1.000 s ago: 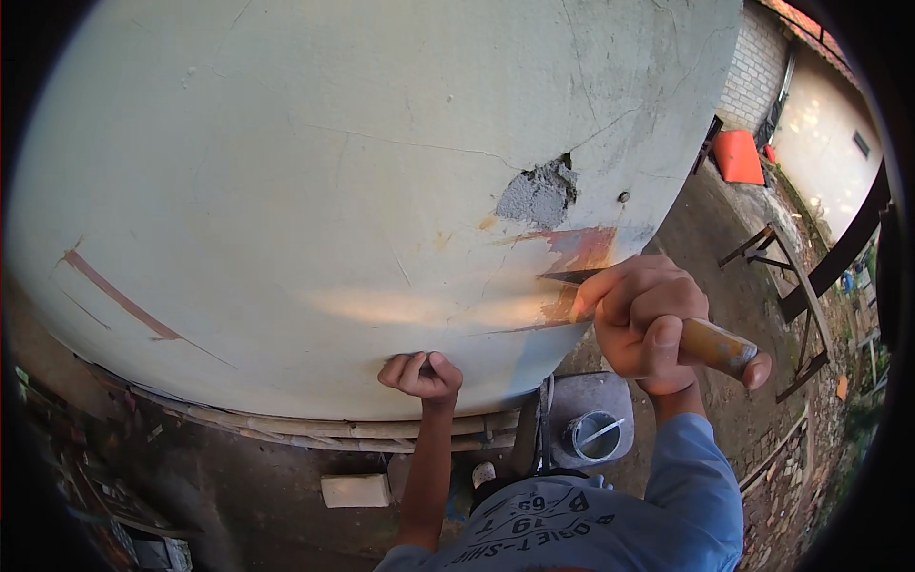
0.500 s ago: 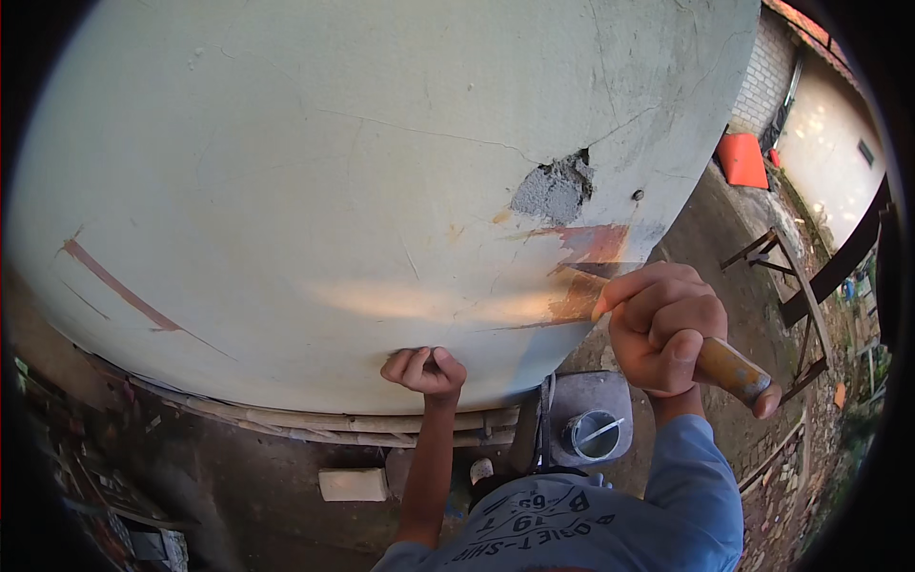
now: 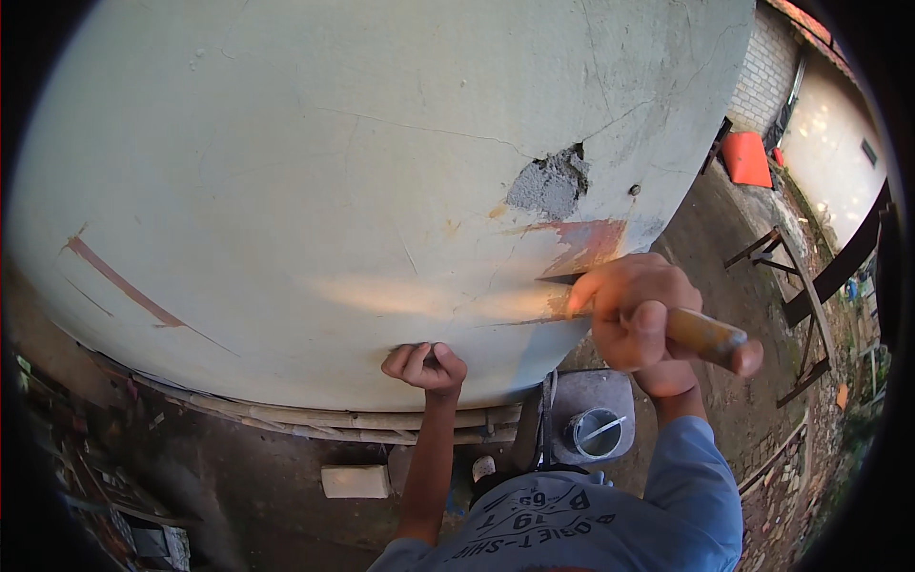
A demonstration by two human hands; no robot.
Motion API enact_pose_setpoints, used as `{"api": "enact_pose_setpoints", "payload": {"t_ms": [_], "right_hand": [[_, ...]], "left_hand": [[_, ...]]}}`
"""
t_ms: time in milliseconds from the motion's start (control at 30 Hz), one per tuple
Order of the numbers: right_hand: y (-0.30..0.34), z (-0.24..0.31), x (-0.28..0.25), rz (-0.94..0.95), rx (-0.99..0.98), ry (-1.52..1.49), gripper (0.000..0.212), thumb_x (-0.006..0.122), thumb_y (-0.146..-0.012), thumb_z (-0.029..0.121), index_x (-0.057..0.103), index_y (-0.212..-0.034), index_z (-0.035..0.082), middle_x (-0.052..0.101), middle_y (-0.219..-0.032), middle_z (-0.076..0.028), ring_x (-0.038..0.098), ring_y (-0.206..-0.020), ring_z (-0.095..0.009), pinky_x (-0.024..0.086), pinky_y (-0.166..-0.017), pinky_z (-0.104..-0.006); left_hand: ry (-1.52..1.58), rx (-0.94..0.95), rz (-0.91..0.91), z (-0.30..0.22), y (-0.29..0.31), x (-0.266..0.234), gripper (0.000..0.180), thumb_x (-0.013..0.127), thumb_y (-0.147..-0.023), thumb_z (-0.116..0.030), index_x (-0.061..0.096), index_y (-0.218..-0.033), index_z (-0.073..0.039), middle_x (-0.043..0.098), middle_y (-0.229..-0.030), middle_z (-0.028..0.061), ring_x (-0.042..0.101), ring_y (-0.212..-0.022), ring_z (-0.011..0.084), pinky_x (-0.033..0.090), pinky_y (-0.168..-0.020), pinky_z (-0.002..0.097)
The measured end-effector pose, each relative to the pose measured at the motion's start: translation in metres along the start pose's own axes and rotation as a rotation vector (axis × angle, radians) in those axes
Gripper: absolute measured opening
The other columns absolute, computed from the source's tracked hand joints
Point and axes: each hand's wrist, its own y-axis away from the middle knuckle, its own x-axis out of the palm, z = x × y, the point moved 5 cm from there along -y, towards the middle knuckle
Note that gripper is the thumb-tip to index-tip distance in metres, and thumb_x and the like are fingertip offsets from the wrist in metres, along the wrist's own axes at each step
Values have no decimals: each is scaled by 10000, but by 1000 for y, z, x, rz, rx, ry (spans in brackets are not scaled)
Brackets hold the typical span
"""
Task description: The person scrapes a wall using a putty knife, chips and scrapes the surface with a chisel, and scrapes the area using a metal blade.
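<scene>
Head view, looking down a pale plastered wall (image 3: 315, 191). Our right hand (image 3: 634, 315) is wrapped around the wooden handle of a scraper (image 3: 705, 336), fingers closed tight on it, index finger stretched forward along the blade. The blade edge sits flat on the wall at the lower end of a rust-red bare strip (image 3: 581, 243), just below a grey cement patch (image 3: 548, 183) where the plaster has broken away.

Our left hand (image 3: 426, 365) is curled into a loose fist, knuckles resting against the wall near its bottom edge; it holds nothing we can see.

Change noted: over the last second the right hand has slid to the right and slightly down along the wall, the handle now pointing further out to the right. The left hand has kept its place. We read this as a scraping stroke in progress along the same pale streak, with the fist as a brace.

Below, a small tin with a stick in it (image 3: 599, 431) sits on a grey slab (image 3: 591, 391), and a pale brick (image 3: 355, 480) lies on the dirt.
</scene>
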Motion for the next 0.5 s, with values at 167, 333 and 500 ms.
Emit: {"api": "enact_pose_setpoints", "payload": {"t_ms": [167, 333, 500], "right_hand": [[1, 17, -4, -167, -104, -172, 429, 414, -955, 373, 347, -616, 118, 406, -465, -23, 554, -445, -231, 437, -427, -322], [-1, 9, -1, -161, -14, -127, 426, 465, -954, 396, 426, -672, 79, 408, -450, -32, 517, -367, -219, 506, -370, -328], [3, 3, -2, -141, 33, -171, 350, 444, -939, 347, 392, -703, 93, 405, -491, -25, 485, -388, -197, 495, -404, -331]], "left_hand": [[-1, 8, -2, 0, 2, 3, 170, 510, -921, -162, 413, -1017, -61, 371, -1008, 109, 393, -863, 215, 390, -743, 324], [26, -27, -6, 5, 5, -4, 175, 514, -925, -163, 412, -1021, -57, 371, -1014, 115, 400, -867, 213, 403, -748, 330], [-26, 8, 25, 1, 1, 1, 176, 513, -919, -149, 409, -1020, -50, 367, -1015, 118, 418, -886, 215, 432, -763, 332]]}}
